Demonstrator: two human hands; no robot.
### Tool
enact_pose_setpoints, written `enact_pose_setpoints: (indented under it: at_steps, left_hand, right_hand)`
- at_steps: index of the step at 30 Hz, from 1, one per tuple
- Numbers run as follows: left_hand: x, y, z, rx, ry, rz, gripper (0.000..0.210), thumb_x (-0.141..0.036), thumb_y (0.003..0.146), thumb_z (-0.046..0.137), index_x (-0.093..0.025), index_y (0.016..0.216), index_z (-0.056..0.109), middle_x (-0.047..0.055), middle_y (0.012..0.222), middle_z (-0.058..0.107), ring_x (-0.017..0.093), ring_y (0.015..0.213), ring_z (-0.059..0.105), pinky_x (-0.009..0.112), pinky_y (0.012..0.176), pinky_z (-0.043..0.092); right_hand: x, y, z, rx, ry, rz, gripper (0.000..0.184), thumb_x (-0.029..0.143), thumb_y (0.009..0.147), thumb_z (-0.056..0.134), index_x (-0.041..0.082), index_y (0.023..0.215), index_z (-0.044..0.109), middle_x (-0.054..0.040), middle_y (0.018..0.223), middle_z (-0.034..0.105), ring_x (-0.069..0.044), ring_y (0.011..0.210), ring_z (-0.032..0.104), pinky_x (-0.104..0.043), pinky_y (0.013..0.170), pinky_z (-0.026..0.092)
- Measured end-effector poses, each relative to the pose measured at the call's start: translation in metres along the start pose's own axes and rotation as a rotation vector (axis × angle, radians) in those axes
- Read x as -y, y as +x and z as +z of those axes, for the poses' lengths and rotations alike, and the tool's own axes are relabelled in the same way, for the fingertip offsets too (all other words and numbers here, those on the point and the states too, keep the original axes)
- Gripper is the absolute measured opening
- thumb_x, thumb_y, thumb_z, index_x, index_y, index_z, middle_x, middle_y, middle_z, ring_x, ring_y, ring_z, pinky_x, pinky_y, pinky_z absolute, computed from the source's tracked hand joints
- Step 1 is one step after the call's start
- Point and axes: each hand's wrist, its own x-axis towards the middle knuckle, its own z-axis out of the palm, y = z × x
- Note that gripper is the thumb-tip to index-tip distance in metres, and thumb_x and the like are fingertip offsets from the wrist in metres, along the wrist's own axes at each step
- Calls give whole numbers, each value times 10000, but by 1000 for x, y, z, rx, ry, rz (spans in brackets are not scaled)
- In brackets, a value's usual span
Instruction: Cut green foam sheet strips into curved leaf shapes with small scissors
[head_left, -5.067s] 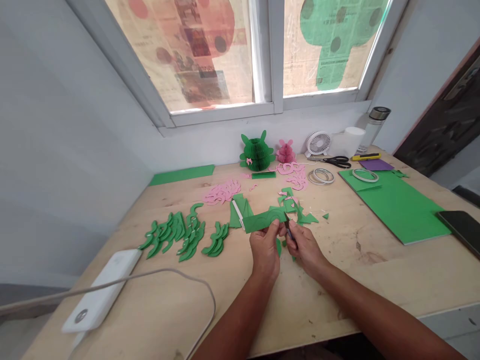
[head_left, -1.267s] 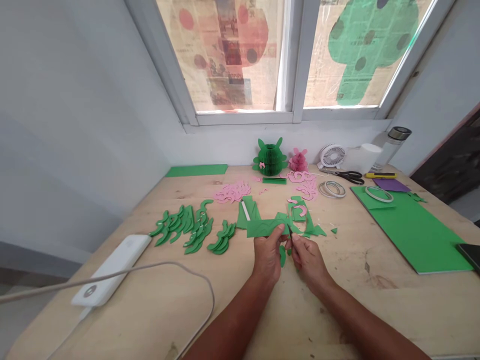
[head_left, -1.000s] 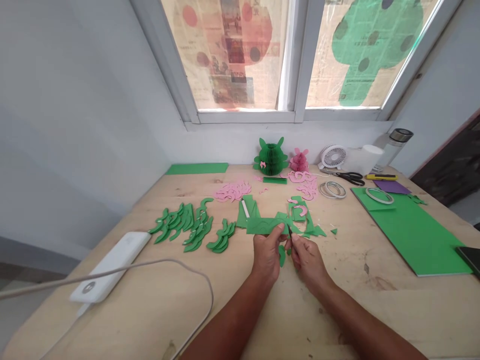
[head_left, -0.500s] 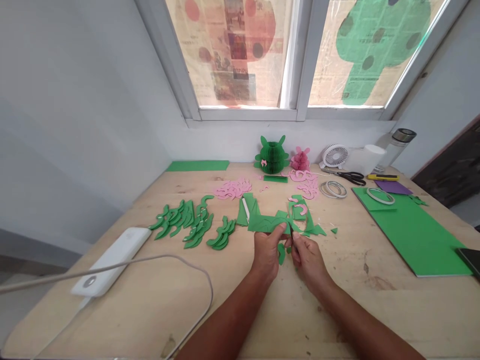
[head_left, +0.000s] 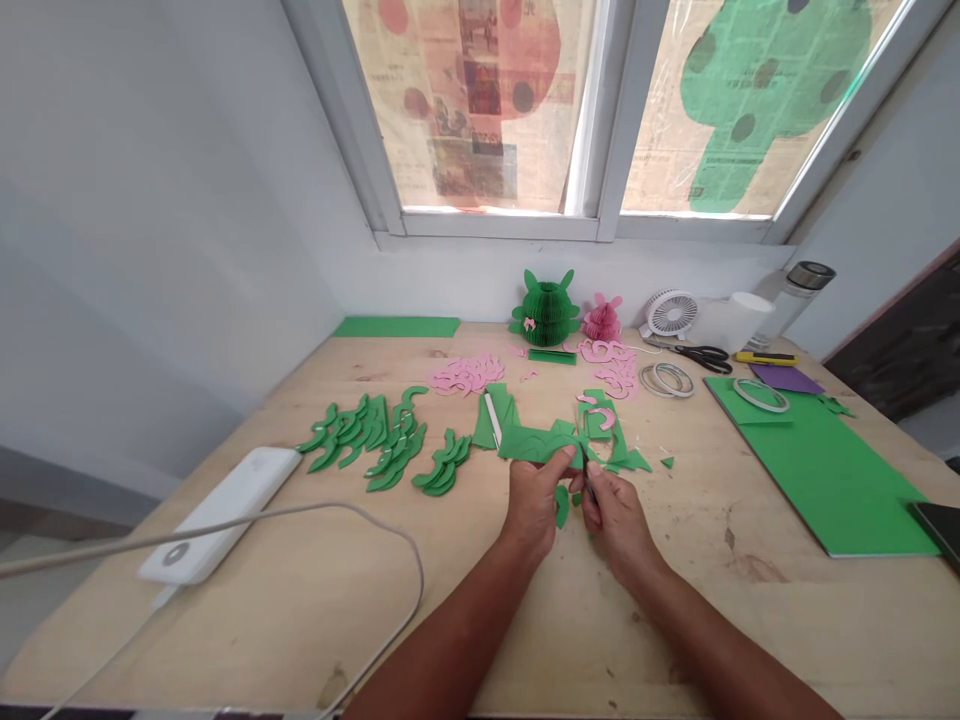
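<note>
Wood forms our desk, where one power bank lies at the near left under a looping cable. Just beyond, our left hand pinches one green strip between thumb and fingers, above the desk's middle; our right hand closes round one dark blade, mostly hidden, at the strip's right end. Curved outlines on the strip seem uncut, so we judge this piece unfinished. Left of it, green arcs lie cut in about three heaps, overlapping too much to count; how many more are needed we cannot tell. Farther off we count one pen, two pink piles, three tape rolls, one pair of scissors and one cutter. By the wall stand one green figure, one pink figure, one fan and one bottle.
</note>
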Motion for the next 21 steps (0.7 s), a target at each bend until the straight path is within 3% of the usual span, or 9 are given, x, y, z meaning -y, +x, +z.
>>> enact_pose_setpoints:
  at_steps: [21]
  left_hand:
    - [-3, -1, 3, 17, -23, -21, 197, -234, 539, 742, -130, 566, 576, -35, 517, 493, 73, 441, 413, 221, 419, 365]
  right_hand:
    - [0, 0, 0, -2, 4, 0, 445, 608, 751, 505, 178, 638, 501, 97, 376, 279, -65, 335, 191, -220, 349, 142]
